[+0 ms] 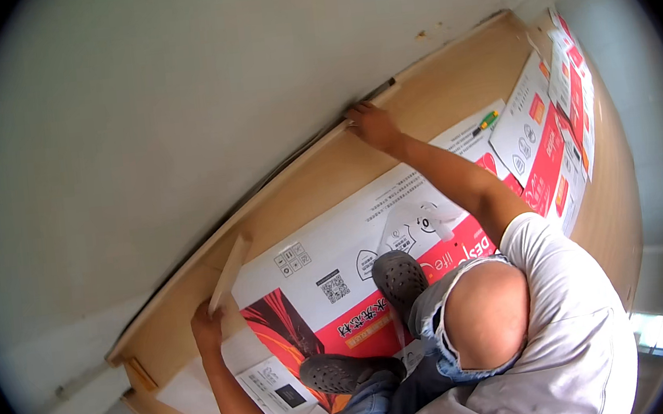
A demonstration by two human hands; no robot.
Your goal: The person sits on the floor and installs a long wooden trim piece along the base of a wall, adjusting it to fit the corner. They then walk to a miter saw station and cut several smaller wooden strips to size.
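My left hand, at lower left, is closed on the lower end of a short pale wooden slat, which lies at a slant inside a long wooden board frame. My right hand is up at the frame's far edge, fingers curled over it beside a dark gap along the wall; whether they hold anything small there is too small to tell. A green and yellow tool lies on white and red cardboard to the right of that hand.
I crouch on the cardboard, my grey clogs and bent knee in view. A pale wall borders the frame's far side. More cardboard sheets cover the right part, beside a curved wooden surface. A small wooden block sits at the left corner.
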